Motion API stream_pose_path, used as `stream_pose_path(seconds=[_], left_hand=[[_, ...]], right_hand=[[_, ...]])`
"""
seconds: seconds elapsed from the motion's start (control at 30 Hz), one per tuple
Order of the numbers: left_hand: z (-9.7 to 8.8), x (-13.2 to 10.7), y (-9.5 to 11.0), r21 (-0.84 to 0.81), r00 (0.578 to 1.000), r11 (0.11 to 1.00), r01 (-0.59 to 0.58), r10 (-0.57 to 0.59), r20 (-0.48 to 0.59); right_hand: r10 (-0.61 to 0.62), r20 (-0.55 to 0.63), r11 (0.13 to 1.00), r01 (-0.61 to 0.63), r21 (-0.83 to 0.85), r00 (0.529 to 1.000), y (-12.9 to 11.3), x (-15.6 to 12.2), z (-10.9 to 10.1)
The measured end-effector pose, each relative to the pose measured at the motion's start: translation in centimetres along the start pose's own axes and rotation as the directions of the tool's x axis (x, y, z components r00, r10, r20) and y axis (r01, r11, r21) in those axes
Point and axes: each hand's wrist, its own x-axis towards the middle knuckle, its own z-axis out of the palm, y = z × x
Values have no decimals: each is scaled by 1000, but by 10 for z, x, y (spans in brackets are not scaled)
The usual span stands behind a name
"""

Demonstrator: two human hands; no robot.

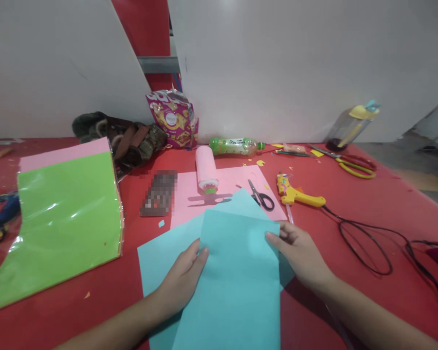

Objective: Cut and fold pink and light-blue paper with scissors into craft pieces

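Observation:
A light blue sheet of paper (237, 272) lies folded over itself on the red table (350, 272), right in front of me. My left hand (184, 277) rests on the left part of the sheet with its fingers together against the folded flap's left edge. My right hand (299, 250) pinches the flap's upper right corner between thumb and fingers. Under the far end of the blue paper lies a pink sheet (190, 194).
Small black scissors (261, 197), a pink glue bottle (206, 170) and a yellow glue gun (295, 192) with a black cord (368, 243) lie beyond the paper. A wrapped pack of green and pink paper (62, 218) sits left. Further back are a snack bag (175, 116), green bottle (237, 145) and larger scissors (350, 163).

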Motion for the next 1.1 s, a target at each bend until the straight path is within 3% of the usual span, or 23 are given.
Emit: stream_pose_path(seconds=[0.17,0.53,0.6,0.67,0.73,0.8,0.87,0.93,1.0,1.07,1.1], left_hand=[[1,0,-3,60,997,998,-24,28,-70],[0,-1,-5,-45,995,998,36,-40,-89],[-1,-1,-5,-93,986,992,85,-97,-133],[-2,-1,-5,-179,953,969,169,-207,-221],[-3,0,-4,-273,893,926,261,-339,-295],[-3,2,-4,-357,851,875,326,-436,-292],[-3,3,-4,-435,844,826,360,-486,-225],[-2,5,-2,-495,840,778,386,-519,-161],[-1,5,2,-545,851,736,402,-520,-75],[0,5,7,-604,867,675,424,-494,56],[0,5,9,-639,867,629,443,-481,127]], right_hand=[[-59,-141,984,34,-175,988,3,3,-4],[-140,-166,946,83,-313,976,4,5,-10],[-239,-169,911,161,-380,956,5,6,-13],[-473,-120,780,352,-518,873,7,8,-15],[-704,77,489,560,-669,706,9,10,-17],[-782,325,156,672,-724,531,12,10,-17],[-798,437,-44,682,-730,415,13,9,-15],[-827,443,-118,663,-739,347,13,6,-13],[-826,474,-131,714,-687,304,14,4,-13],[-800,509,-59,802,-594,318,15,4,-16],[-786,498,30,827,-561,367,15,4,-18]])
